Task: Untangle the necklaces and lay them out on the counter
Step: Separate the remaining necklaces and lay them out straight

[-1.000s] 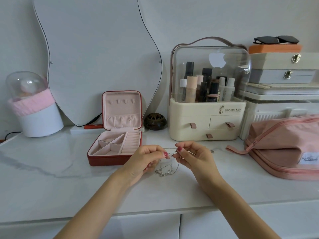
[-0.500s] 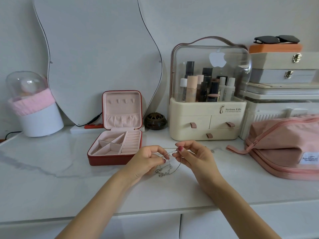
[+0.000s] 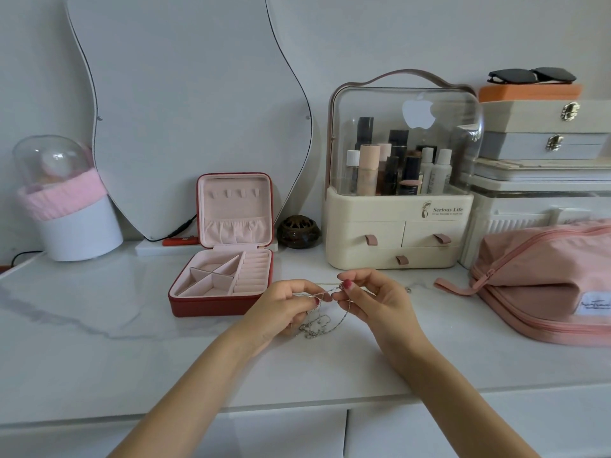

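White marble worktop (image 3: 99, 342), pretty full
Open red jewelry box (image 3: 220, 279), cream cosmetics organizer (image 3: 393, 239), pink pouch (image 3: 542, 285), necklace tangle (image 3: 317, 327) sit on it.

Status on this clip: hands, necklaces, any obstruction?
Left hand and right hand both pinching chain strands. Necklaces tangled, bunch hanging to the counter. Open jewelry box close left, not blocking.

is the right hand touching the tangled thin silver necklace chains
Touching: the head view shows the right hand pinching the tangled thin silver necklace chains between thumb and fingertips.
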